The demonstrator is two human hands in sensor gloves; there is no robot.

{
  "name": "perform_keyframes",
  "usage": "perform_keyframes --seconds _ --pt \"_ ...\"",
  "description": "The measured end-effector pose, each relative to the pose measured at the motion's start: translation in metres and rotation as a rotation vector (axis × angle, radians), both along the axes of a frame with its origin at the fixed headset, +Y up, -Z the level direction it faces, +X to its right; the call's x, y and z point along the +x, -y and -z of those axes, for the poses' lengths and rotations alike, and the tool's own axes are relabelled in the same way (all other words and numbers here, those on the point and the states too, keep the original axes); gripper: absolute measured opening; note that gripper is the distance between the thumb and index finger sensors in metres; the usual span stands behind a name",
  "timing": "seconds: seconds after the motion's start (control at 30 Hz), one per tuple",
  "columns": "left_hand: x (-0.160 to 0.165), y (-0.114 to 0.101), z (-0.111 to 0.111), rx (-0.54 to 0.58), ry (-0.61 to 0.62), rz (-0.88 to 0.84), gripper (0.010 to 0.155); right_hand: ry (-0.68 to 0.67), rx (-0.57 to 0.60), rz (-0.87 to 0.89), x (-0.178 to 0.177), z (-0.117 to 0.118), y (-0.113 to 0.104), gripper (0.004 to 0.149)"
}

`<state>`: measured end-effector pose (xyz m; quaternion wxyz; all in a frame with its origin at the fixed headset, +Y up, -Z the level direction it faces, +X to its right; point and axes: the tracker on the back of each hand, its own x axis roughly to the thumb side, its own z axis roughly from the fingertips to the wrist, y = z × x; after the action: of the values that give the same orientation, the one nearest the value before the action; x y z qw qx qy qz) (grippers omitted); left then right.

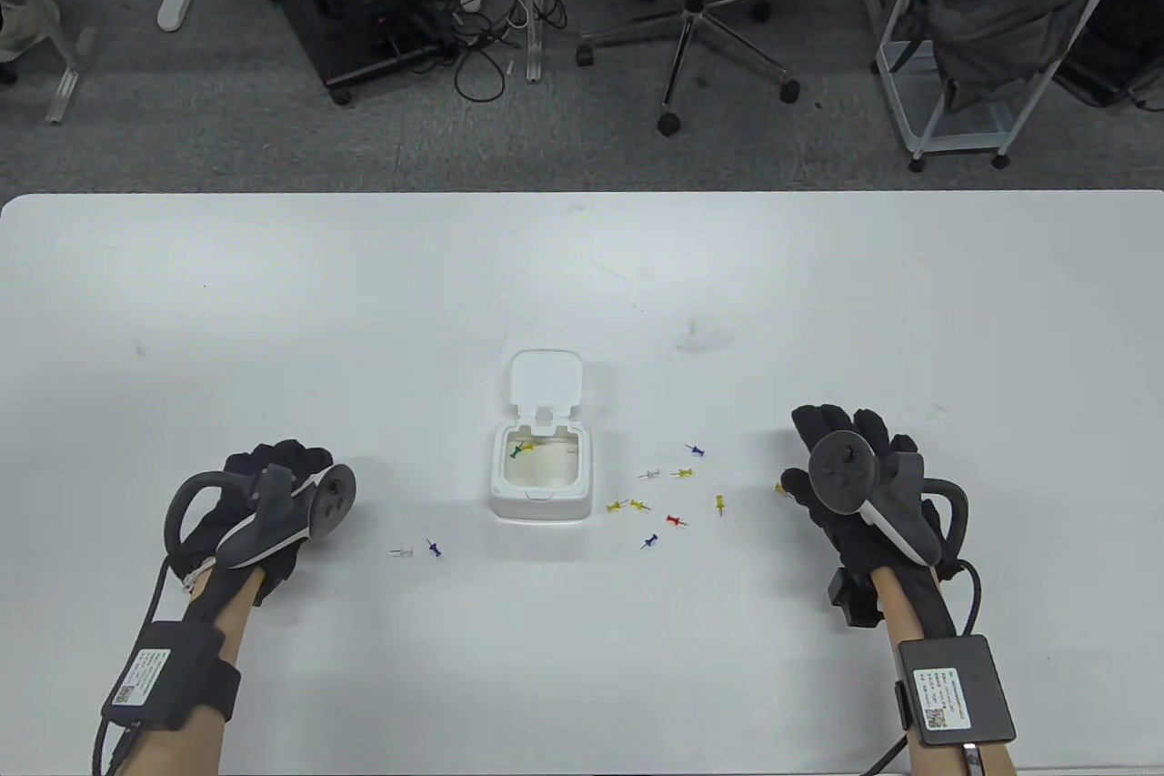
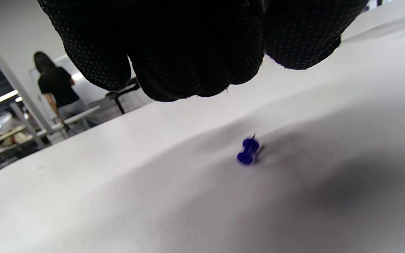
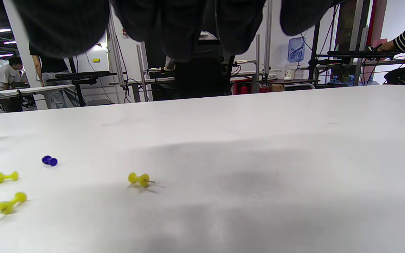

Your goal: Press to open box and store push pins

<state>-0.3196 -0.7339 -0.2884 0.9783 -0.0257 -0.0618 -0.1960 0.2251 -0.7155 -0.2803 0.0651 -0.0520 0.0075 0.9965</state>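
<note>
The white box point(image 1: 537, 474) stands in the middle of the table with its lid point(image 1: 544, 377) flipped up at the far side. A green pin point(image 1: 516, 451) and a yellow pin point(image 1: 529, 446) lie inside it. Several loose push pins point(image 1: 676, 521) lie to the right of the box. A blue pin point(image 1: 435, 549) and a clear pin point(image 1: 401, 551) lie to its left. My left hand point(image 1: 293, 465) rests left of the box with its fingers point(image 2: 174, 63) loosely curled and holding nothing. The blue pin point(image 2: 247, 151) lies below them. My right hand point(image 1: 826, 441) lies palm down and empty, right of the pins.
A yellow pin point(image 1: 780, 489) lies right beside my right thumb. In the right wrist view, yellow pins point(image 3: 139, 179) and a blue pin point(image 3: 49, 161) lie on the table point(image 3: 258, 158) ahead of the hand. An office chair point(image 1: 696, 3) and a rack stand beyond the far edge.
</note>
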Motion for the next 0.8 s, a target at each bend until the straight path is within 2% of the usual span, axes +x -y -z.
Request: perform_keyframes --seconds 0.17,0.53,0.8 --pt "-0.015 0.018 0.000 -0.091 -0.077 -0.016 0.056 -0.001 -0.008 -0.004 -0.001 0.000 0.001 0.069" --pt "-0.008 0.026 -0.002 -0.027 -0.032 0.037 0.042 0.000 -0.008 -0.003 0.000 0.000 0.001 0.069" --pt "-0.003 0.028 -0.001 -0.049 -0.014 0.079 0.042 0.003 -0.011 0.001 0.000 0.000 0.001 0.069"
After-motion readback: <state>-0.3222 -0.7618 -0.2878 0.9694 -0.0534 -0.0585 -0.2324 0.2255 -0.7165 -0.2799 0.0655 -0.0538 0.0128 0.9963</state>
